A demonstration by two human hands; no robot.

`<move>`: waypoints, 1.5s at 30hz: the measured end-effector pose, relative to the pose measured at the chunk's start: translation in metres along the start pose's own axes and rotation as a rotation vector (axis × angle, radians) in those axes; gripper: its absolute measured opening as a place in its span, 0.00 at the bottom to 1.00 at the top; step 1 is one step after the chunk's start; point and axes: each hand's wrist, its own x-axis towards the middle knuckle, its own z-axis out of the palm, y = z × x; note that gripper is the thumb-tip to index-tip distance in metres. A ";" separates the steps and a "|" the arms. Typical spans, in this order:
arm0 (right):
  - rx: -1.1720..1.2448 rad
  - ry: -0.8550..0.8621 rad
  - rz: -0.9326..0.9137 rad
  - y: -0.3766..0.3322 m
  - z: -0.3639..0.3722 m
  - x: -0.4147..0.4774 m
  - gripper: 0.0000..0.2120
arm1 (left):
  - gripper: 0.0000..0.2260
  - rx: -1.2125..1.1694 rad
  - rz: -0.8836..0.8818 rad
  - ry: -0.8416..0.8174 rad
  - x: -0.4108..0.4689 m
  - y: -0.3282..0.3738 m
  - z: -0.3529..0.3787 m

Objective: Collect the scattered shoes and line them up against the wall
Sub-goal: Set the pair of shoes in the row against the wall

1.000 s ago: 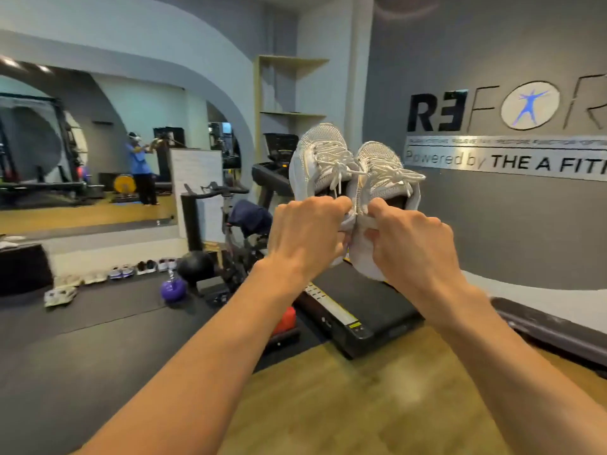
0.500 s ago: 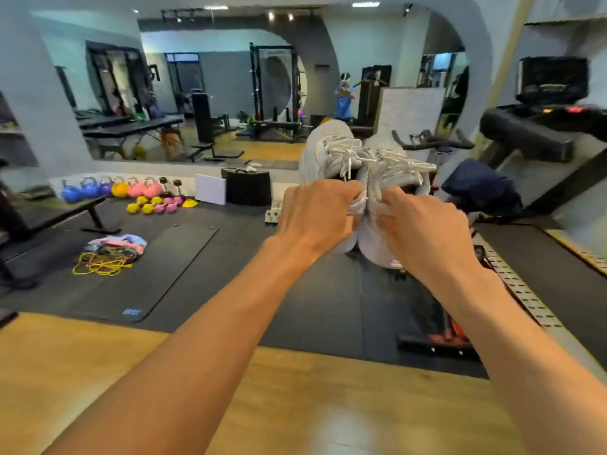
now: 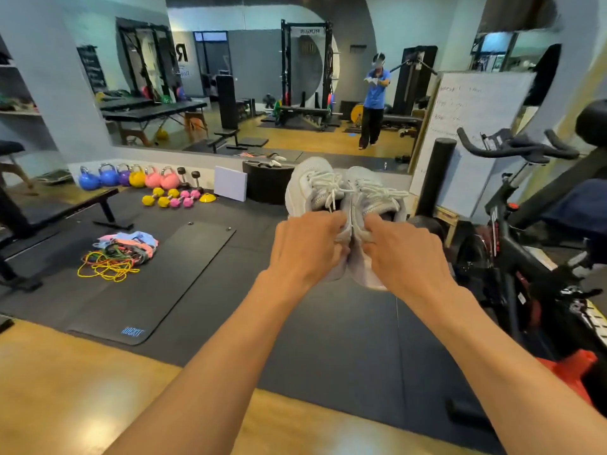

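Both white sneakers [image 3: 315, 188] are up in the air at arm's length, side by side, toes pointing away. The left hand [image 3: 308, 247] pinches one heel collar and the right hand [image 3: 404, 254] the other. My guess: carrying them paired saves a trip and keeps them matched for the wall. Versus a second ago, same grip, but the view swung off the treadmill toward the kettlebells [image 3: 131, 177] and mirror [image 3: 249, 93].

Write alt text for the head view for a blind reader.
The left hand and right hand each grip one white laced sneaker, the left sneaker and right sneaker held side by side above a dark gym floor. Beyond lie a black mat, coloured kettlebells by a mirrored wall, and an exercise bike at right.
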 end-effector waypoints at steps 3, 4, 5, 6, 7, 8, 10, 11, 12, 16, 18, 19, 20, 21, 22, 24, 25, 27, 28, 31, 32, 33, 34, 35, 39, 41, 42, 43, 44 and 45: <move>-0.042 -0.030 0.017 0.010 0.041 0.057 0.10 | 0.14 -0.059 0.017 -0.029 0.052 -0.037 0.047; -0.056 -0.038 0.027 0.015 0.054 0.076 0.10 | 0.15 -0.079 0.025 -0.035 0.071 -0.048 0.062; -0.067 -0.048 0.045 0.020 0.065 0.093 0.09 | 0.15 -0.096 0.030 -0.046 0.089 -0.058 0.076; -0.073 -0.055 0.061 0.026 0.077 0.109 0.09 | 0.15 -0.111 0.037 -0.057 0.106 -0.067 0.090; -0.078 -0.058 0.072 0.032 0.090 0.126 0.09 | 0.15 -0.121 0.048 -0.065 0.124 -0.076 0.105; -0.087 -0.065 0.082 0.038 0.103 0.143 0.10 | 0.15 -0.121 0.059 -0.074 0.140 -0.086 0.121; -0.091 -0.090 0.101 0.050 0.133 0.178 0.11 | 0.16 -0.111 0.081 -0.092 0.173 -0.105 0.154; -0.094 -0.098 0.099 0.056 0.149 0.196 0.12 | 0.16 -0.108 0.084 -0.094 0.189 -0.116 0.171; -0.098 -0.107 0.096 0.062 0.166 0.215 0.12 | 0.17 -0.106 0.082 -0.100 0.205 -0.127 0.188; -0.051 -0.180 0.113 0.084 0.237 0.290 0.12 | 0.17 -0.082 0.053 -0.194 0.269 -0.171 0.254; -0.021 -0.215 0.110 0.091 0.271 0.327 0.12 | 0.18 -0.069 0.030 -0.241 0.301 -0.195 0.282; -0.002 -0.224 0.105 0.094 0.287 0.346 0.12 | 0.18 -0.065 0.019 -0.257 0.317 -0.208 0.295; 0.017 -0.238 0.102 0.096 0.302 0.364 0.12 | 0.18 -0.059 0.008 -0.276 0.332 -0.221 0.308; 0.031 -0.258 0.097 0.098 0.316 0.382 0.12 | 0.19 -0.053 -0.004 -0.297 0.347 -0.233 0.320; 0.044 -0.277 0.091 0.100 0.332 0.400 0.13 | 0.19 -0.051 -0.019 -0.318 0.362 -0.246 0.333; 0.058 -0.308 0.073 0.105 0.365 0.437 0.13 | 0.18 -0.064 -0.040 -0.350 0.393 -0.272 0.364; 0.071 -0.324 0.068 0.107 0.382 0.456 0.14 | 0.17 -0.075 -0.051 -0.364 0.408 -0.285 0.381; 0.096 -0.341 0.065 0.112 0.417 0.496 0.13 | 0.17 -0.085 -0.062 -0.387 0.442 -0.311 0.416; 0.104 -0.359 0.074 0.115 0.434 0.516 0.12 | 0.18 -0.085 -0.062 -0.402 0.459 -0.325 0.434; 0.135 -0.417 0.109 0.127 0.485 0.579 0.11 | 0.20 -0.109 -0.077 -0.444 0.513 -0.367 0.486; 0.134 -0.429 0.121 0.131 0.501 0.602 0.11 | 0.20 -0.119 -0.071 -0.454 0.534 -0.380 0.502; 0.130 -0.439 0.129 0.135 0.516 0.624 0.11 | 0.20 -0.135 -0.066 -0.470 0.554 -0.394 0.518; 0.127 -0.445 0.133 0.139 0.529 0.644 0.11 | 0.19 -0.151 -0.068 -0.489 0.572 -0.406 0.532; 0.131 -0.440 0.139 0.143 0.543 0.665 0.11 | 0.18 -0.168 -0.073 -0.499 0.591 -0.417 0.545; 0.123 -0.499 0.163 0.159 0.590 0.737 0.13 | 0.16 -0.162 -0.059 -0.533 0.656 -0.459 0.592; 0.141 -0.521 0.178 0.171 0.619 0.773 0.13 | 0.16 -0.153 -0.051 -0.546 0.691 -0.480 0.620; 0.144 -0.527 0.186 0.176 0.634 0.790 0.13 | 0.15 -0.151 -0.055 -0.561 0.708 -0.490 0.634; 0.146 -0.529 0.189 0.182 0.649 0.809 0.13 | 0.15 -0.157 -0.062 -0.576 0.725 -0.499 0.648; 0.147 -0.529 0.189 0.189 0.666 0.826 0.13 | 0.14 -0.163 -0.069 -0.590 0.743 -0.508 0.662; 0.145 -0.534 0.187 0.195 0.683 0.845 0.13 | 0.13 -0.165 -0.073 -0.610 0.760 -0.518 0.677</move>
